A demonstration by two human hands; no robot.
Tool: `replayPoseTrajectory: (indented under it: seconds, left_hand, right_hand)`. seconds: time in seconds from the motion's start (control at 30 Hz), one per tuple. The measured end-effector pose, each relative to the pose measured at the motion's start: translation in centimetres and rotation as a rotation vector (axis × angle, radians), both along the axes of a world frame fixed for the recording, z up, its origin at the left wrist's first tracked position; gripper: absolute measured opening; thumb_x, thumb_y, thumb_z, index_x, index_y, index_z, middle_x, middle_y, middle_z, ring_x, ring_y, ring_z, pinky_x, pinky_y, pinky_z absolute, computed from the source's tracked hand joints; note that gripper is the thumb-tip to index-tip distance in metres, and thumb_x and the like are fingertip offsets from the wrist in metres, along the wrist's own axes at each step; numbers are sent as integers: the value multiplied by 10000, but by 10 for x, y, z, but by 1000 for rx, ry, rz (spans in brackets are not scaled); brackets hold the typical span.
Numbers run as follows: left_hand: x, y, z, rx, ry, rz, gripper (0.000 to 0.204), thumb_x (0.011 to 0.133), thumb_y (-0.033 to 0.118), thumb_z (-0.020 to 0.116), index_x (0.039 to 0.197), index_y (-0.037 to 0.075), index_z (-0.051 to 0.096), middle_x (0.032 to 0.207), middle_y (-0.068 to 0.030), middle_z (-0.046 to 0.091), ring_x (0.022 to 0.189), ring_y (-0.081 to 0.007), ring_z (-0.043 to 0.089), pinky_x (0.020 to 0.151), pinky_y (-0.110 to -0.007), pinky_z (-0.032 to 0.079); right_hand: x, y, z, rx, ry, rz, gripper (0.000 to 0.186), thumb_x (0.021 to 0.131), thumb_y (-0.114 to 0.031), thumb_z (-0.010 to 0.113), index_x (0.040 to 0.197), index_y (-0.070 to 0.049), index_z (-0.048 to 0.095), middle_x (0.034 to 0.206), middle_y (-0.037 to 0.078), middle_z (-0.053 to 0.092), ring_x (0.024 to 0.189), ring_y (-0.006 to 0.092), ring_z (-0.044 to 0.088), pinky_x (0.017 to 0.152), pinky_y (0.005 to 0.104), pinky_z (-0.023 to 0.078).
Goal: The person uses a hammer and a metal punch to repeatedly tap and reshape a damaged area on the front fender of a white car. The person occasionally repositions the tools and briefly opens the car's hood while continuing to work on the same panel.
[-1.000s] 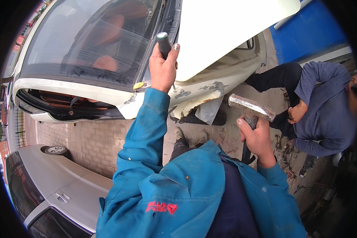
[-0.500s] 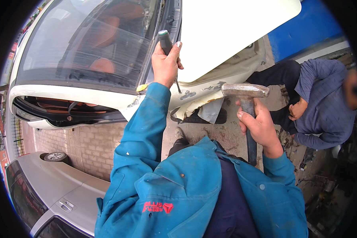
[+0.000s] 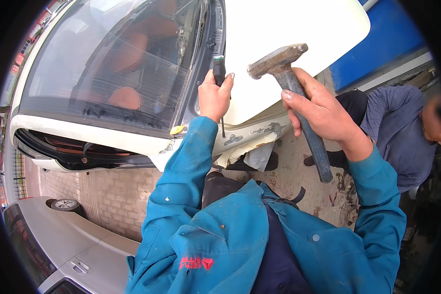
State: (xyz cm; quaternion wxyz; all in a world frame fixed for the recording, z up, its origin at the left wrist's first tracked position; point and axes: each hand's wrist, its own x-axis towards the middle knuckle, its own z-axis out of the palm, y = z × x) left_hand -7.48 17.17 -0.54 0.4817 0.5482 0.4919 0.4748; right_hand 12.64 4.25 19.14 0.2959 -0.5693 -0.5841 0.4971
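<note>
My left hand [image 3: 214, 99] is closed round the black handle of a screwdriver [image 3: 219, 65], whose thin shaft points down at the scuffed corner panel [image 3: 242, 134] of a cream car; I cannot tell whether its tip touches. My right hand [image 3: 318, 109] grips a worn steel hammer [image 3: 276, 60], raised right of the screwdriver, head above the handle's level. A torn, bent piece of trim [image 3: 240, 151] hangs below the scuffed paint, beside the windscreen [image 3: 103, 68] and the white bonnet [image 3: 299, 24].
A person in grey-blue [image 3: 397, 137] crouches close on my right, beside a blue surface [image 3: 377, 39]. A silver car [image 3: 68, 235] stands at lower left on brick paving [image 3: 108, 191]. Small tools [image 3: 333, 198] lie on the ground to the right.
My right hand has raised the hammer up and toward the screwdriver. My left hand with the screwdriver sits lower in view and slightly right. The crouching person appears slightly shifted.
</note>
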Motion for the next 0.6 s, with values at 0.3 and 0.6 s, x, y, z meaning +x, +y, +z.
replayPoseTrajectory:
  seconds: [0.3,0.6]
  left_hand:
    - [-1,15,-20,9,-94,-66,220,1043,218,792,1016,33,676,701,5,640,591,-85,591,549,-316,470]
    - [-2,20,-18,56,-70,-100,270,1032,267,790,1030,21,677,687,-26,623,607,-117,590,584,-343,484]
  right_hand:
    - [-30,123,49,240,-375,43,340,1153,-357,566,1122,-18,583,825,47,602,595,109,643,528,288,568]
    - [-59,182,37,-88,-719,199,369,1139,-331,561,1005,1,646,706,36,597,478,115,598,439,295,523]
